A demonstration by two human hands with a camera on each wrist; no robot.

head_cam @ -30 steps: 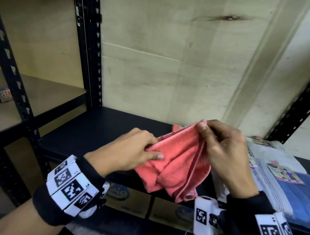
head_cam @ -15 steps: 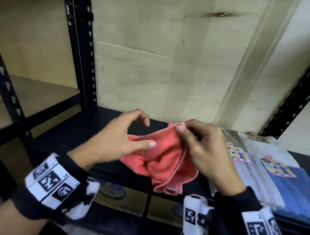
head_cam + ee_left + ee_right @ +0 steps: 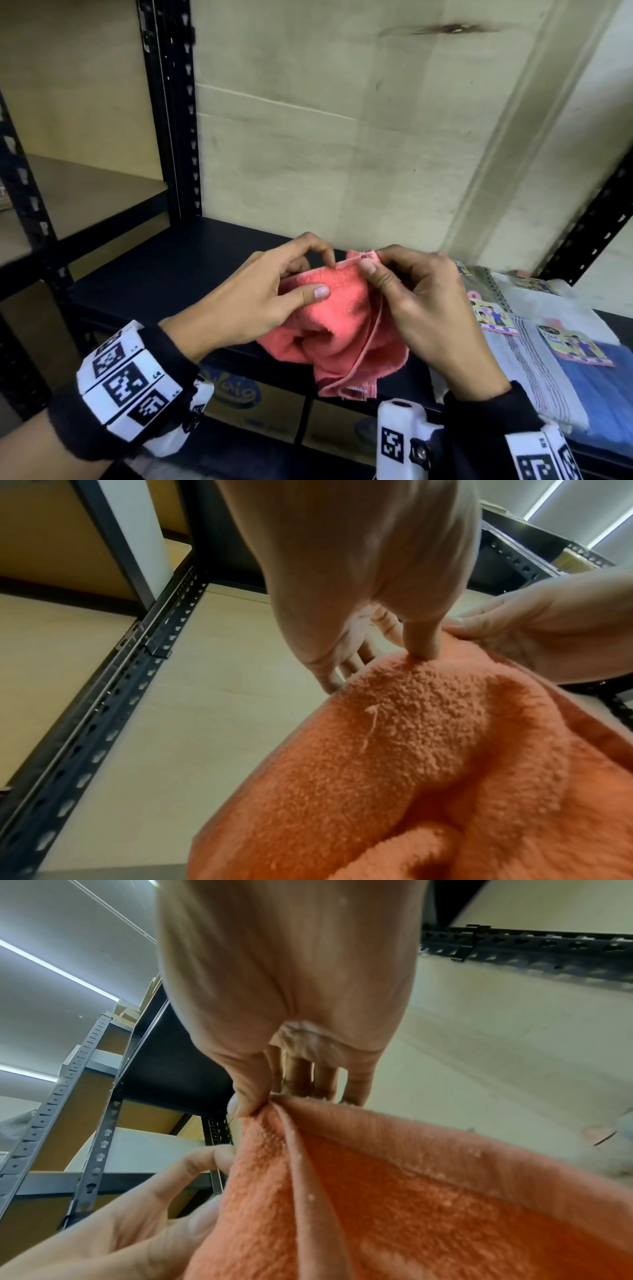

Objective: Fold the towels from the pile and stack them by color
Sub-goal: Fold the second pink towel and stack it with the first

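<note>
Right hand (image 3: 421, 308): thumb and fingers pinch the top hem corner of the pink towel (image 3: 342, 329).
Left hand (image 3: 253, 301): thumb on the near face, fingers curled behind the top edge, gripping it.
Towel place: held bunched above the front edge of the black shelf (image 3: 164, 274).
Shelf's right end: folded white and blue towels (image 3: 548, 370) with paper labels.

Pink towel (image 3: 342, 329), terry, crumpled, hanging loosely in air above the dark shelf (image 3: 178, 270) edge; hemmed corner with small label drooping lowest.
</note>
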